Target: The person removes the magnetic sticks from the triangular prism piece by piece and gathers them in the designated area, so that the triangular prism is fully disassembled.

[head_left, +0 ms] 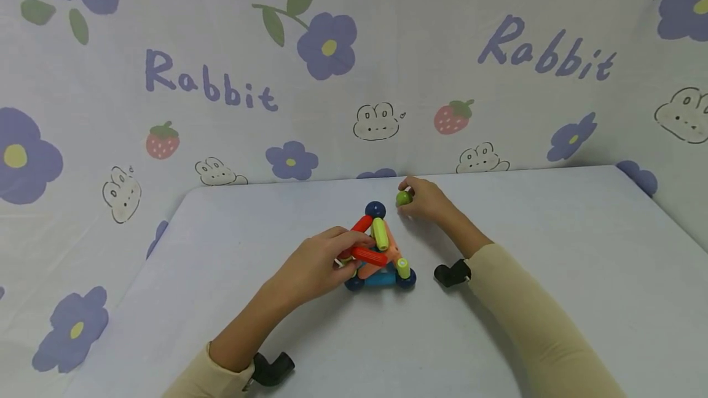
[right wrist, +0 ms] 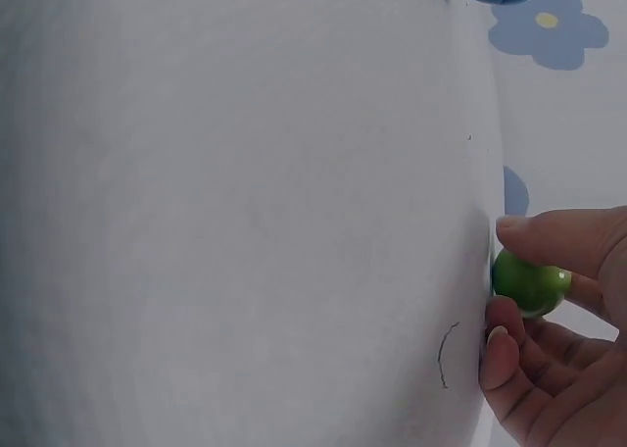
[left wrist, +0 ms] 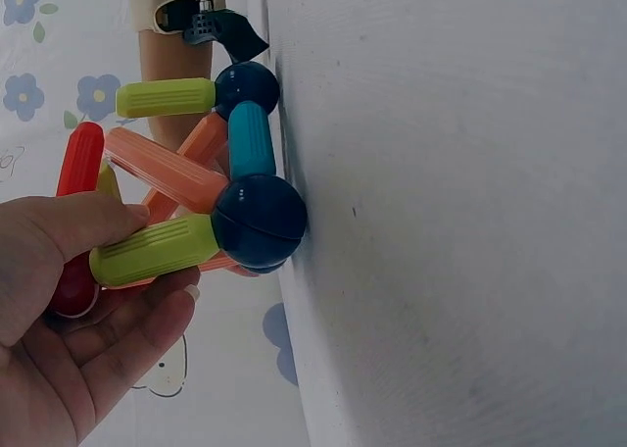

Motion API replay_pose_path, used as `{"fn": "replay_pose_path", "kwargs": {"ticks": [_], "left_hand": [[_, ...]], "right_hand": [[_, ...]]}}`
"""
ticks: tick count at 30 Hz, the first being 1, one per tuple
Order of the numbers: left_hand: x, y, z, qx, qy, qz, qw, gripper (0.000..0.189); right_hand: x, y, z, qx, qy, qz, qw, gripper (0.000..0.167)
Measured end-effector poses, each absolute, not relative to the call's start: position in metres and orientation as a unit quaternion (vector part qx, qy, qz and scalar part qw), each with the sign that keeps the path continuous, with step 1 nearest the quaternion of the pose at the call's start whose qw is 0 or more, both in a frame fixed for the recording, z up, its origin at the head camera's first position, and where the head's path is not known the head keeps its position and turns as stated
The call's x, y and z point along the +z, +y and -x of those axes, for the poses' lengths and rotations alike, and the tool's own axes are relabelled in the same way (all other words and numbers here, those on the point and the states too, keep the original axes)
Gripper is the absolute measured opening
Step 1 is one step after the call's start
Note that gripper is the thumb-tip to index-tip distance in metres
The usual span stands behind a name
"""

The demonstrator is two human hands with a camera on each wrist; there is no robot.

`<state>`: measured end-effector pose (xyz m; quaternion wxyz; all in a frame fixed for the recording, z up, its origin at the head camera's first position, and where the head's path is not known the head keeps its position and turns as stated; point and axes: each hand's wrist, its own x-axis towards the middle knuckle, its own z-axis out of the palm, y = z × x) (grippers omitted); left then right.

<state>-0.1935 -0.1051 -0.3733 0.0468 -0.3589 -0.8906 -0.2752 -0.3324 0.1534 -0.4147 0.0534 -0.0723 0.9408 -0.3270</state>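
Note:
A small structure of coloured rods and dark blue balls (head_left: 375, 210) stands on the white table, with a blue rod (head_left: 380, 279) between two balls at its base. My left hand (head_left: 321, 263) grips it from the left, among the red rods (head_left: 369, 255). In the left wrist view, the thumb lies on a yellow-green rod (left wrist: 157, 251) joined to a dark blue ball (left wrist: 260, 222). Orange rods (left wrist: 171, 168) slant behind it. Beyond the structure to the right, my right hand (head_left: 428, 199) holds a green ball (head_left: 404, 198) between thumb and fingers, low at the tabletop.
The white table (head_left: 553, 232) spreads out around both hands. A printed cloth (head_left: 221, 29) with flowers, rabbits and lettering hangs behind its far edge. Black wrist mounts (head_left: 452, 273) stick out from both sleeves.

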Motion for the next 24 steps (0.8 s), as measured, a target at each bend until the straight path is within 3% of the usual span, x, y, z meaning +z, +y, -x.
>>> {"fn": "replay_pose_path", "kwargs": {"ticks": [16,19,24], "left_hand": [[-0.374,-0.107,0.192,-0.268,-0.894,0.355,0.044,0.043],[-0.374,-0.107,0.193,-0.266,-0.894,0.359,0.048,0.042],[-0.374,-0.107,0.194,-0.262,-0.891,0.367,0.057,0.041]], "right_hand": [[-0.397,0.166,0.315,-0.349,0.931,0.039,0.096,0.084],[-0.386,0.169,0.304,-0.333,0.936,0.068,0.091,0.075],[-0.365,0.170,0.285,-0.334,0.920,0.159,0.130,0.035]]}}
